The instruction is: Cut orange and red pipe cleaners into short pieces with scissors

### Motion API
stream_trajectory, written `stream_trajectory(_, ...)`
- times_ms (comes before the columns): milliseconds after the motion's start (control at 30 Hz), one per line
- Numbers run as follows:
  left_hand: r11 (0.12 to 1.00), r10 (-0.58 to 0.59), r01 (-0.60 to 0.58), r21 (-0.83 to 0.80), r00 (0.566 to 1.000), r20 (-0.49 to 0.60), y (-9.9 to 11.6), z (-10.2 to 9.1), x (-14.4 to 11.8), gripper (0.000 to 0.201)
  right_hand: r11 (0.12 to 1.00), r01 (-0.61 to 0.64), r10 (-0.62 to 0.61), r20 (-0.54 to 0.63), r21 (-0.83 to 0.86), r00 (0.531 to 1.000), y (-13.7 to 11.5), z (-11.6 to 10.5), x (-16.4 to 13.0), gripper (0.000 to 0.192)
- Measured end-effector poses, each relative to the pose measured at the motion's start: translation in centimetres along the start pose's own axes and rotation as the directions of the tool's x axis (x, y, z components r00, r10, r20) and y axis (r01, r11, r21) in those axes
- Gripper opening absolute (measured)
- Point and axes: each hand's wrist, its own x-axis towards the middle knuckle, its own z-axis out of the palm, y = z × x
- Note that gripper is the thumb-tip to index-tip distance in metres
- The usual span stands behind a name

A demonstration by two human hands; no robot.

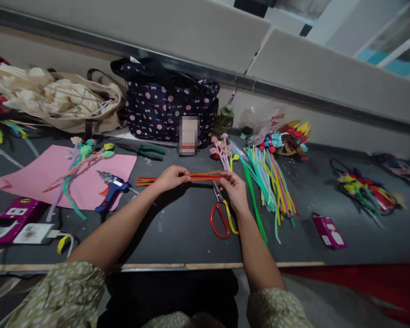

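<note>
Several orange pipe cleaners (pixel 205 176) lie sideways across both hands, just above the dark table. My left hand (pixel 173 177) is closed round their middle, and their left ends stick out past the wrist. At the right end my right hand (pixel 233 186) pinches the tips between thumb and fingers. Beneath the right hand rest scissors (pixel 220 220) with one red and one yellow handle loop, their blades partly hidden. To the right of that hand a bundle of coloured pipe cleaners (pixel 264 180) is spread out, with green ones (pixel 256 209) along its near side.
A blue glue gun (pixel 111 193) and pink paper (pixel 44 171) with pipe-cleaner flowers (pixel 78 166) lie left. Green-handled pliers (pixel 151 151) rest before a dotted bag (pixel 172 105). Purple power strips (pixel 329 231) sit at both sides. A bottle (pixel 224 119) stands behind.
</note>
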Motion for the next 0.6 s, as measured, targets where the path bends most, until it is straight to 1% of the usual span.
stream_trajectory(133,0.999,0.011,-0.011,-0.053,1.000,-0.007,-0.2,0.0,0.1,0.026,0.998,-0.059,0.060,-0.028,0.009,0.998,-0.1,0.0,0.0,0.030)
stream_trajectory(267,0.999,0.014,-0.015,-0.051,0.999,-0.029,0.0,-0.1,0.0,0.024,0.992,-0.121,0.122,-0.032,0.029,0.992,-0.2,0.1,-0.1,0.034)
stream_trajectory(467,1.000,0.002,-0.003,-0.010,0.999,-0.036,0.2,-0.1,0.0,0.022,0.987,-0.149,0.149,-0.001,0.061,0.989,-0.4,0.7,-0.3,0.033)
stream_trajectory(600,1.000,0.003,-0.003,0.021,1.000,-0.026,0.1,0.0,0.0,0.021,0.989,-0.137,0.136,0.008,0.056,0.991,-0.5,1.1,-0.5,0.031)
